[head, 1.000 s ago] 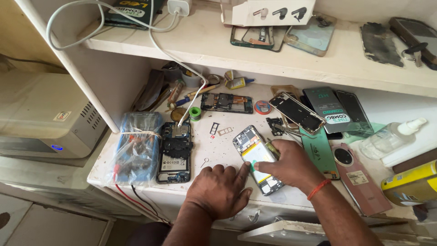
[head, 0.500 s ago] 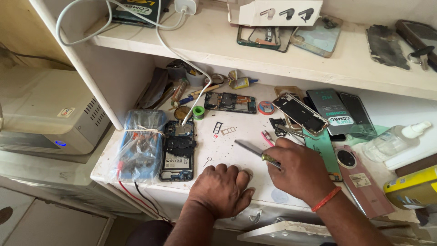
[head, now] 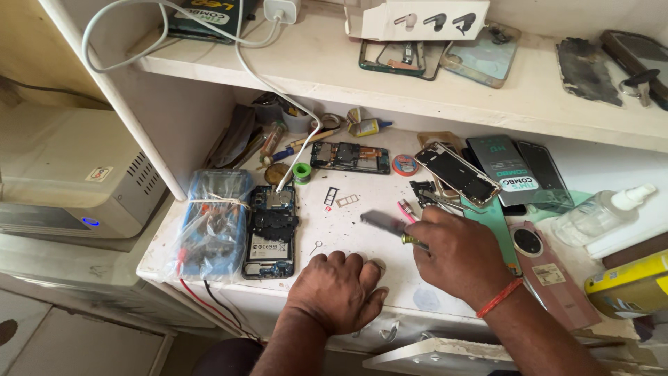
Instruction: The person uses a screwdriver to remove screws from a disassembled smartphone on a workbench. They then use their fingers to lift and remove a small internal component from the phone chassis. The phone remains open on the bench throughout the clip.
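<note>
A: Progress so far?

B: Opened phone [head: 270, 231] lying bare on the white surface [head: 348, 230], back cover off, boards exposed; nothing refitted, judging by loose tray parts [head: 339, 198] nearby.

A: Hands?

B: Left hand [head: 337, 289] curled, resting knuckles-down beside the phone, gripping nothing visible. Right hand [head: 459, 254] clamped on a small brush-like tool [head: 390, 226], just right of the phone.

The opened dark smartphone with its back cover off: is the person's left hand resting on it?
No: the left hand lies flat on the white worktop, apart from the opened dark smartphone to its left.
</note>
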`<move>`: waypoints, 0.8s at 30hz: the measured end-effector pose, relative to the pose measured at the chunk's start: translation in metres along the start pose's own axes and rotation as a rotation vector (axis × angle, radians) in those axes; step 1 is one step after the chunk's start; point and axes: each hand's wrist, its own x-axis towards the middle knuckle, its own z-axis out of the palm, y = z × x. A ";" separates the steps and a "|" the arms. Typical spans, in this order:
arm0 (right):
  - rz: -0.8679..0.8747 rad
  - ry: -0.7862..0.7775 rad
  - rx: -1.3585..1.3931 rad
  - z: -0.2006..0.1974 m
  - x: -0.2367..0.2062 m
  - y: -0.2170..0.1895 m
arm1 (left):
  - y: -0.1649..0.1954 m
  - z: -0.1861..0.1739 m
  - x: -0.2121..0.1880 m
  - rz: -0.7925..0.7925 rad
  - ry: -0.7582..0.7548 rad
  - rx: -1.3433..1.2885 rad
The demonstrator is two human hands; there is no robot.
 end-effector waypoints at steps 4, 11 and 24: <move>-0.028 -0.035 -0.024 0.000 0.002 0.000 | 0.000 -0.002 0.000 -0.004 -0.017 0.008; 0.025 0.019 0.086 0.000 0.002 0.005 | 0.000 -0.003 0.001 0.001 -0.040 0.016; 0.616 -0.207 1.808 0.027 -0.038 0.035 | -0.002 0.008 -0.005 0.066 0.212 -0.028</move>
